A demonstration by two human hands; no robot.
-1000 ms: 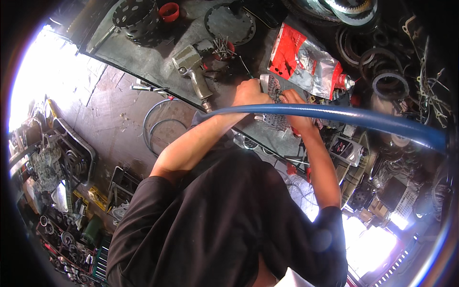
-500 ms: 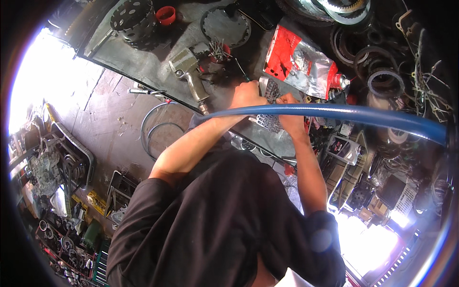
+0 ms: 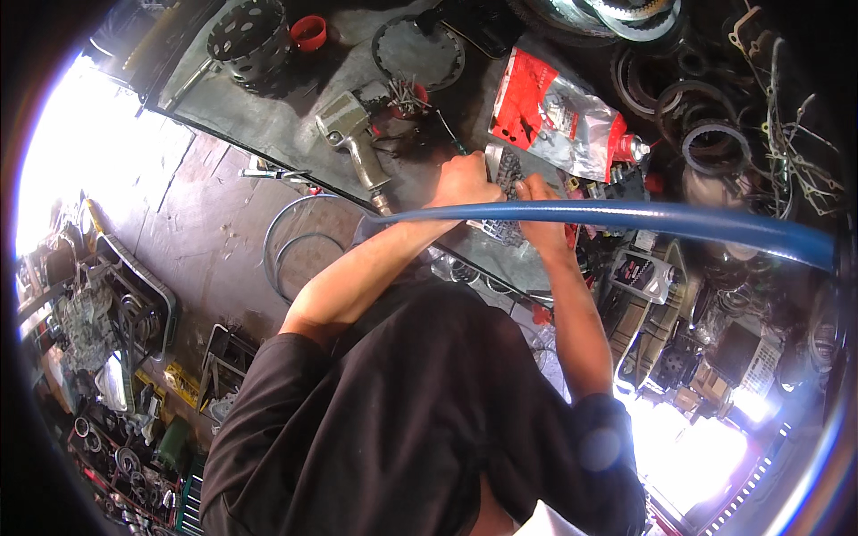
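A silver metal valve body [image 3: 509,170] with maze-like channels is held low over the bench's near edge. My left hand [image 3: 465,181] is closed at its left side, knuckles up. On the right side, the bent fingers of my right hand [image 3: 541,210] grip its edge. A thick blue hose [image 3: 626,213] passes in front of both wrists and hides part of the valve body. Just beyond my left knuckles is a thin rod tool with a dark green handle [image 3: 459,146]; whether I touch it cannot be made out.
On the metal bench [image 3: 277,125] lie an air impact wrench [image 3: 353,143], a drum with holes [image 3: 246,40], a red ring [image 3: 309,32] and a red-silver pouch [image 3: 559,116]. Steel rings [image 3: 715,147] and wire gaskets [image 3: 786,152] crowd the right. An oil bottle [image 3: 642,275] stands nearer.
My right hand has shifted slightly to the left along the valve body, and the valve body has tilted a little. The blue hose hangs slightly lower across my wrists. My left hand stays almost in place.
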